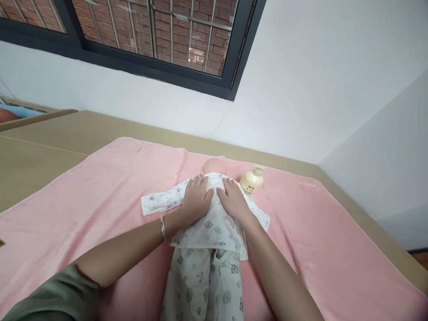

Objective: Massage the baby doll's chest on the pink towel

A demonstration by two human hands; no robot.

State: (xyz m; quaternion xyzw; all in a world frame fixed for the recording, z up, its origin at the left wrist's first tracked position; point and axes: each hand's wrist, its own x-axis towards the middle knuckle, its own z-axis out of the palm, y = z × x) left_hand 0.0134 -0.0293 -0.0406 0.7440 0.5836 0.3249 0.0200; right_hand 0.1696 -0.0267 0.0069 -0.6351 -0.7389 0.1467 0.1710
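Both hands lay flat, fingers spread, holding nothing: the left hand [196, 199] and right hand [234, 200] pressed the baby doll [214, 223] in its printed top, lying on the pink blanket [100, 200], lotion bottle [252, 180] just beside.

Blanket [100, 200]: plain soft pink. Doll [214, 166]: pale peach head. Doll's shirt [214, 227] and trousers [200, 285]: white, scattered with small green bear faces and tiny specks. Bottle [251, 180]: cream yellow, dark print on front. Bangle [163, 229] on left wrist: silver. Sleeve [56, 296]: dull olive green. Table [40, 151]: light tan. Wall [317, 89]: white. Window frame [150, 71]: dark grey; red brick beyond.
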